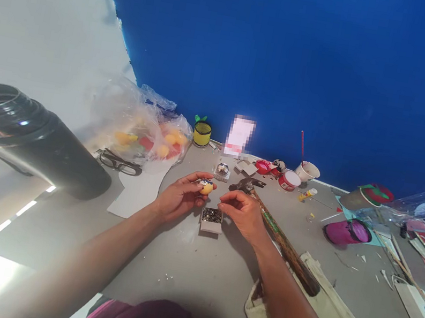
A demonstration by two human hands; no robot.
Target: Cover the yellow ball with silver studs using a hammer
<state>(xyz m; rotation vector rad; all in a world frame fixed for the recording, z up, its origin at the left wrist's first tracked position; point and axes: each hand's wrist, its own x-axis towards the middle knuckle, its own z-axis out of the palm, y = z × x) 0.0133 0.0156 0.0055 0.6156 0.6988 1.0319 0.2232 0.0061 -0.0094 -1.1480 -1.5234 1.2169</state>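
My left hand [184, 196] is closed around a small yellow ball [206, 187] whose upper part is covered with shiny silver pieces, perhaps tack heads. To its right, my right hand [242, 213] is in a pinch, thumb against fingertips, a short gap from the ball. Whatever is between those fingertips is too small to make out. Below and between both hands stands an open little box [211, 227], filled with small shiny metal pieces [212, 215]. Behind the hands, a silver-covered ball [222, 169] rests on another small box.
A hammer [288, 242] lies right of my right hand, its handle over a beige cloth [335, 304]. Left are eyeglasses [120, 162], a big dark flask [36, 140] and a plastic bag [147, 132]. Paper cup [308, 171], red-white tub [289, 180] and power strip [423, 313] stand right.
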